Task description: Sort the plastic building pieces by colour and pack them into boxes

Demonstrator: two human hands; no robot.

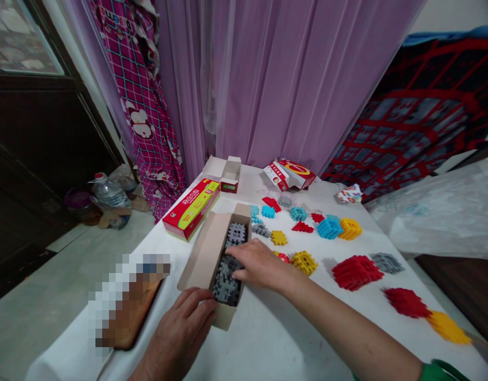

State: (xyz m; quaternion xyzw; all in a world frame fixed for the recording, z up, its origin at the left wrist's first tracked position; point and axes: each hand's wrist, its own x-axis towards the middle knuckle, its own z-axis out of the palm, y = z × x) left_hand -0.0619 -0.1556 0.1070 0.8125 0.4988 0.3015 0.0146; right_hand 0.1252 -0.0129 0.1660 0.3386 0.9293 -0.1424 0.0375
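Fingers point(239, 253) touch gray pieces point(228, 278) inside box point(226, 317) edges (bare cloth point(263, 328) alongside).

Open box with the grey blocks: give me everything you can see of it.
Long, narrow open box, apparently thin cardboard, beige inside; outer print not readable. Its wide lid panel is folded out to the left, and an end flap sticks out at the near end. It lies on the white-covered table, open side up, holding grey notched, plastic-looking blocks. The left hand touches its near-left corner; the right hand reaches in over its right side.
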